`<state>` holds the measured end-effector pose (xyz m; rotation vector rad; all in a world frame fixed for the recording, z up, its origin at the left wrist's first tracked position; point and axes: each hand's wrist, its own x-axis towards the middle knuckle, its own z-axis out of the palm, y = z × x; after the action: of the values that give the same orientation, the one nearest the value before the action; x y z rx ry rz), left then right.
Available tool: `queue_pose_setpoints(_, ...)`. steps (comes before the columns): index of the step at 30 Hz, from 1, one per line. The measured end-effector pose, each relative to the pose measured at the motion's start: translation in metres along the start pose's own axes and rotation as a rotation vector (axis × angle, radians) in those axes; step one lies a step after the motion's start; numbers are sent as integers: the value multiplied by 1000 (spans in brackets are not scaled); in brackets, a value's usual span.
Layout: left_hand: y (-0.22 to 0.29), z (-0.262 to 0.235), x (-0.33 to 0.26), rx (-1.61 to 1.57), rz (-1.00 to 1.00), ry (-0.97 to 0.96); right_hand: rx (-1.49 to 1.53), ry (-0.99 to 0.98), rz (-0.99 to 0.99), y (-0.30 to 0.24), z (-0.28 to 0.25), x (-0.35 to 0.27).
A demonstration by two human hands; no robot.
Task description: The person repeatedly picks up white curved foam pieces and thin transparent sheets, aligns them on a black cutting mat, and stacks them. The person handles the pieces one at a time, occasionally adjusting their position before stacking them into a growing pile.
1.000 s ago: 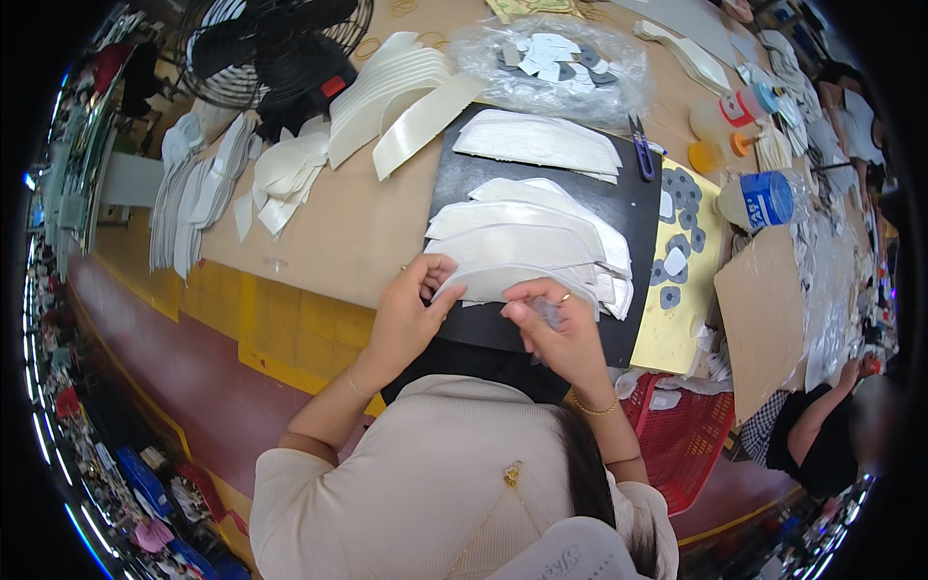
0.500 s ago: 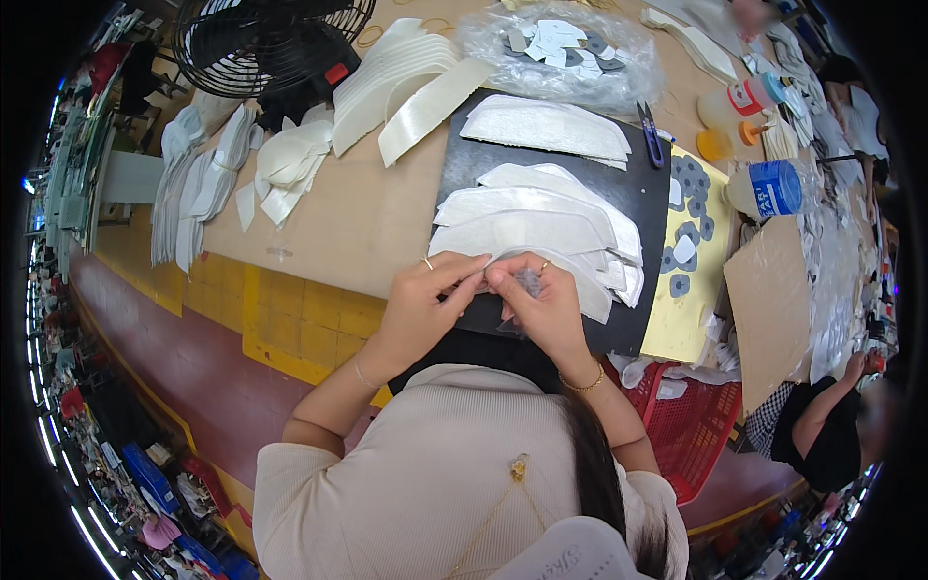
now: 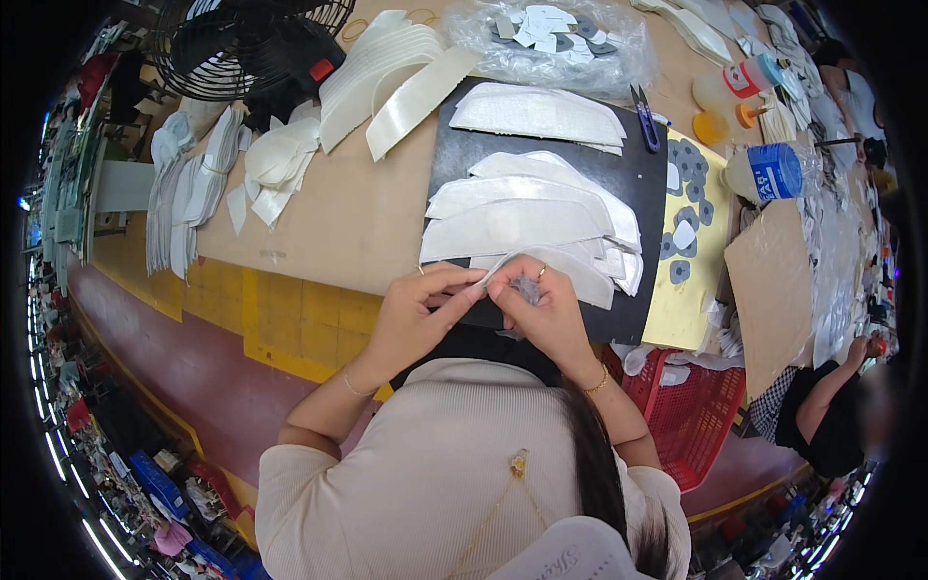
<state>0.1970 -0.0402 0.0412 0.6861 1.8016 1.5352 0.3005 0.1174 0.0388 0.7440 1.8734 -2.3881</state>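
Note:
In front of me both hands meet at the near edge of a curved white fabric piece [image 3: 578, 275]. My left hand [image 3: 418, 314] pinches its raised edge between thumb and fingertips. Close beside it, my right hand [image 3: 547, 317] grips the same edge, with a crumpled greyish see-through wad [image 3: 525, 288] tucked among its fingers. More white curved pieces [image 3: 517, 230] lie overlapping just beyond, on a black board [image 3: 447, 145]. A neat stack of similar pieces [image 3: 536, 114] sits farther back on that board. The fingertips hide exactly what is pinched.
Thread snips [image 3: 645, 121] lie at the board's far right. A yellow sheet [image 3: 677, 314] carries grey patches. Bottles [image 3: 768, 174] stand farther right. At far left is a black fan [image 3: 246, 48], near cream strips [image 3: 411, 101]. A red basket [image 3: 691, 416] sits below the right edge.
The edge of the white piece now stands up between my fingertips. My left hand has shifted slightly down and left. The whole view has shifted a little.

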Motion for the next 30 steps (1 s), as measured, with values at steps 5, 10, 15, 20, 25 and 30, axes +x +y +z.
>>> queue_pose_setpoints(5, 7, -4, 7, -208, -340, -42, -112, -15, -47, -4, 3, -2)
queue_pose_setpoints(10, 9, -7, 10, -266, -384, -15, -18, 11, 162, -7, -6, -13)
queue_pose_setpoints(15, 14, 1, 5, -129, -265, -90, -56, 79, 6, 8, -8, -15)
queue_pose_setpoints(20, 23, 1, 4, -28, -216, -106, -42, 53, 45, -2, -13, -20)
queue_pose_setpoints(25, 17, -25, 7, -91, -271, 11, 161, 147, 75, -26, -53, -44)
queue_pose_setpoints(30, 21, -28, 9, -96, -200, -27, 77, 291, -255, -28, -61, -44)
